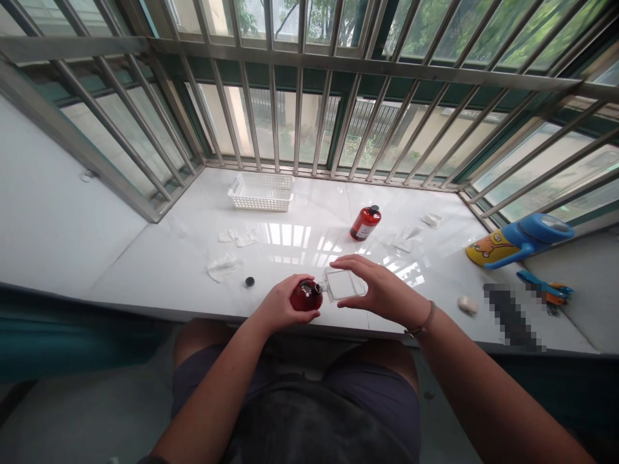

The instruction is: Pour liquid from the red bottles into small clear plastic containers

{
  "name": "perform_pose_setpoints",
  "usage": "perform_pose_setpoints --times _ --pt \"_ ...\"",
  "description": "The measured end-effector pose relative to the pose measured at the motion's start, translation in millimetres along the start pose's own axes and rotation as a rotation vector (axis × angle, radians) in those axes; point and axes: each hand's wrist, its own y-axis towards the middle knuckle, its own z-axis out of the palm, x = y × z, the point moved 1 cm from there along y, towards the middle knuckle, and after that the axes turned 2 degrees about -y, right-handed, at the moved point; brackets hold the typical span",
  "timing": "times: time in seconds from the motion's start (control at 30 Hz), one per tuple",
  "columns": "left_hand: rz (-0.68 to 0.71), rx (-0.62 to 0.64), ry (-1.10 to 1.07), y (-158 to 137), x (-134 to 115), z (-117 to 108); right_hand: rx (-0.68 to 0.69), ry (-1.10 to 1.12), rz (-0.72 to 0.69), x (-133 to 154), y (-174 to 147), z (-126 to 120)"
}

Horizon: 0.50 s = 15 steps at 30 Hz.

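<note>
Two bare hands hold two bottles neck to neck near the front edge of a glossy white, faintly veined counter (pixel 145 274). The left hand (pixel 279 304) is curled round a see-through dark red bottle (pixel 305 299), thumb on the near side and fingers on the far side, its uncapped mouth turned toward the right. The right hand (pixel 385 291) has thumb and fingers set wide apart, gripping a clear, flat-sided square bottle (pixel 344 284) by its opposite edges, its short neck pointing at the red one. The mouths look to be touching or almost so; I cannot tell which. That narrow meeting seems the weakest spot: a tremor in either wrist could part the mouths, and any liquid passing there would run over the fingers and onto the counter. Tipping the red bottle too steeply could make liquid surge past so small an opening, and wet fingertips might let the smooth square body slip from so broad a grip. A spill reaching the front edge could drip on the purple-grey cloth shorts (pixel 387 386) below. The small round black cap (pixel 249 281) lies loose left of the hands, where a careless forearm could sweep it off.
</note>
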Motion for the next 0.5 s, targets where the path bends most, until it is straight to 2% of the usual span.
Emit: perform_pose_setpoints --times 0.5 --pt "-0.003 -0.009 -0.009 0 2 0 0.090 -0.066 -0.021 4 13 -9"
